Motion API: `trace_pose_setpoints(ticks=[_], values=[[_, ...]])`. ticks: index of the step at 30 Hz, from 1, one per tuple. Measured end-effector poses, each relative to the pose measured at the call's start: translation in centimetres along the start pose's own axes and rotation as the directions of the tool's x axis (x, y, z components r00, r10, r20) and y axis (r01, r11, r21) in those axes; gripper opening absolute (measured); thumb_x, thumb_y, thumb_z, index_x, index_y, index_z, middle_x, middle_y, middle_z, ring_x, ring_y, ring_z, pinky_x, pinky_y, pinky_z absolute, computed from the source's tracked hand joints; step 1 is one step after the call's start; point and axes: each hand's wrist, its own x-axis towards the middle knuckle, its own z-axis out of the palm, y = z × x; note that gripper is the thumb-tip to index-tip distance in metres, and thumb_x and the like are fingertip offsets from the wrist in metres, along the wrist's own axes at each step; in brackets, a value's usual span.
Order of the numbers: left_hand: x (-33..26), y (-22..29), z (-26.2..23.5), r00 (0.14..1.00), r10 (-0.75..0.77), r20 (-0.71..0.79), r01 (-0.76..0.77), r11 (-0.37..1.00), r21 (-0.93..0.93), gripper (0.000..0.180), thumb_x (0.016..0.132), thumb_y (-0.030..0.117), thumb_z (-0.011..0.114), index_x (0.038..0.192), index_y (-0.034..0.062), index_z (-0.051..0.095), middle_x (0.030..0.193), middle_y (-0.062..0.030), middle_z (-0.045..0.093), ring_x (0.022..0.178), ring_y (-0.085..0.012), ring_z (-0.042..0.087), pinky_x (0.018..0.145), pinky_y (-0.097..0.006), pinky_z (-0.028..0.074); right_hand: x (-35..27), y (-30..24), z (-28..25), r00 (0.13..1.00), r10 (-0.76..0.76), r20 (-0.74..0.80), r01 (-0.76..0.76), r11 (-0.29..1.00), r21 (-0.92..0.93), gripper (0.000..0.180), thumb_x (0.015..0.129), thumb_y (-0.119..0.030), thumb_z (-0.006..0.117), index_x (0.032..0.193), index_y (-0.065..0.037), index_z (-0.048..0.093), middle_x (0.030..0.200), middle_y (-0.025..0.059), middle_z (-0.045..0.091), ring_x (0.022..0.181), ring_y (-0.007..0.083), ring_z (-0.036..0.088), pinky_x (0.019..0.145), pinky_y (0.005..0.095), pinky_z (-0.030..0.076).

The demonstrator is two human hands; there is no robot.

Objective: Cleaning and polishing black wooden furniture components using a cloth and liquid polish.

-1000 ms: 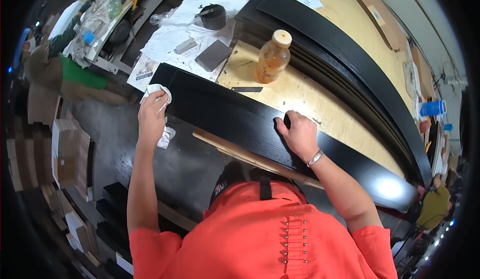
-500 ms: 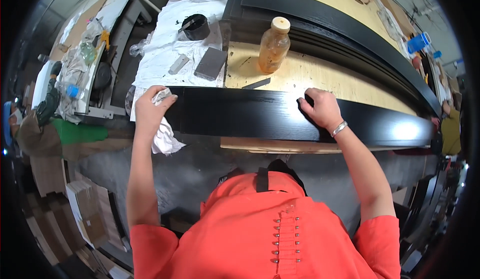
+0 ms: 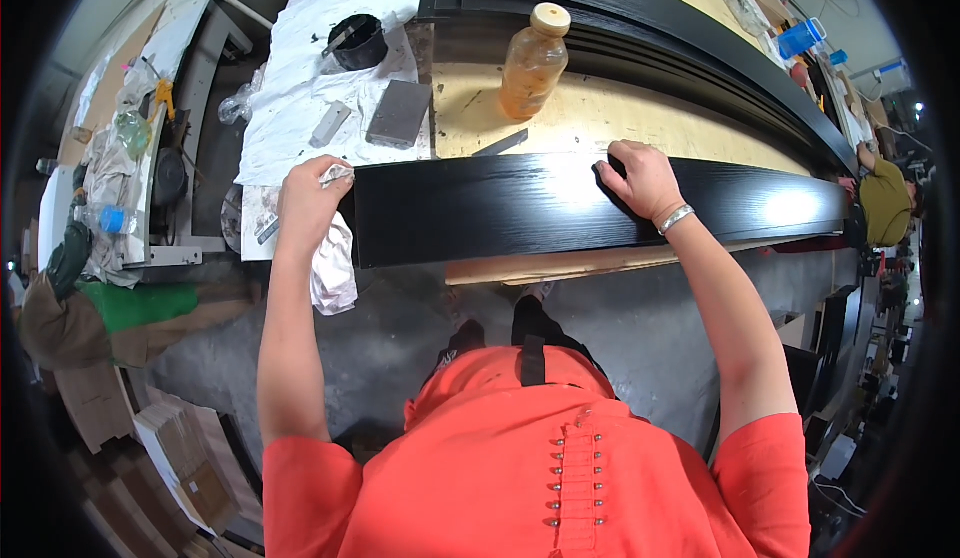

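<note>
Black board (image 3: 520, 203), long and glossy with visible wood grain, is laid lengthwise across the near edge of a pale plywood bench (image 3: 600, 118), overhanging that edge toward the person. A lighter wooden strip (image 3: 560, 263) is seen beneath its near side. Behind it, a stack of curved black panels (image 3: 660, 18) is ranged along the far part of the bench. To the left, a white sheet (image 3: 300, 68), stained in places, is spread over the bench end.

The board is held at two places. The right hand (image 3: 640, 178) is laid flat on the upper surface near the far edge, fingers slightly spread and pressed down; a metal bracelet (image 3: 676, 219) is worn at the wrist. The left hand (image 3: 310, 203) is closed about the left end of the board, and a crumpled white rag (image 3: 335, 268) is gripped in it, most of the cloth hanging below the hand.

An amber plastic bottle (image 3: 533, 63) with a pale cap is stood upright on the plywood, well behind the board. On the white sheet, a grey sanding block (image 3: 399, 114) is laid flat, a smaller grey block (image 3: 330, 123) is placed just beside it, and a black round tub (image 3: 358, 43) is set farther back. A thin dark strip (image 3: 500, 143) is observed on the plywood just behind the board's far edge.
</note>
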Motion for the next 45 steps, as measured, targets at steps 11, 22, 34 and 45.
trace_pose_setpoints(ticks=[11, 22, 34, 45], values=[[-5.0, 14.9, 6.3, 0.978, 0.165, -0.127, -0.205, 0.874, -0.44, 0.032, 0.085, 0.014, 0.078, 0.111, -0.001, 0.068, 0.098, -0.0161, 0.071, 0.082, -0.0248, 0.068, 0.079, -0.034, 0.053, -0.9, -3.3, -0.3, 0.971, 0.122, -0.204, 0.015, 0.825, 0.565, 0.056, 0.09, -0.03, 0.069, 0.138, -0.005, 0.054, 0.133, 0.016, 0.059, 0.119, 0.0314, 0.058, 0.102, 0.0385, 0.045], [8.1, 13.3, 14.9, 0.925, 0.192, 0.329, -0.306, 0.889, 0.341, 0.014, 0.076, 0.014, 0.074, 0.084, 0.0021, 0.071, 0.082, -0.018, 0.072, 0.079, -0.0359, 0.07, 0.075, -0.043, 0.054, -4.1, -0.5, -4.8, 0.917, 0.387, -0.094, -0.282, 0.798, 0.532, 0.037, 0.077, -0.007, 0.059, 0.114, -0.007, 0.063, 0.103, 0.0195, 0.066, 0.081, 0.0379, 0.066, 0.075, 0.0405, 0.054], [9.3, 15.2, 17.7, 0.741, 0.16, 0.652, -0.63, 0.5, 0.593, 0.015, 0.071, 0.0, 0.063, 0.082, -0.0028, 0.073, 0.088, -0.0215, 0.073, 0.084, -0.0361, 0.072, 0.075, -0.043, 0.058, -5.4, 1.5, -0.8, 0.878, 0.344, -0.332, -0.231, 0.914, 0.335, 0.034, 0.078, -0.008, 0.061, 0.113, -0.007, 0.061, 0.094, 0.0134, 0.059, 0.076, 0.0357, 0.064, 0.066, 0.0455, 0.054], [9.9, 12.2, 16.1, 0.806, 0.191, 0.56, -0.564, 0.531, 0.632, 0.025, 0.078, 0.019, 0.06, 0.096, 0.0055, 0.072, 0.093, -0.0213, 0.071, 0.09, -0.0376, 0.07, 0.081, -0.047, 0.055, -5.2, 1.1, -0.9, 0.881, 0.346, -0.323, -0.234, 0.911, 0.339, 0.031, 0.079, -0.009, 0.061, 0.11, -0.007, 0.06, 0.094, 0.0131, 0.059, 0.076, 0.0363, 0.064, 0.066, 0.0458, 0.054]])
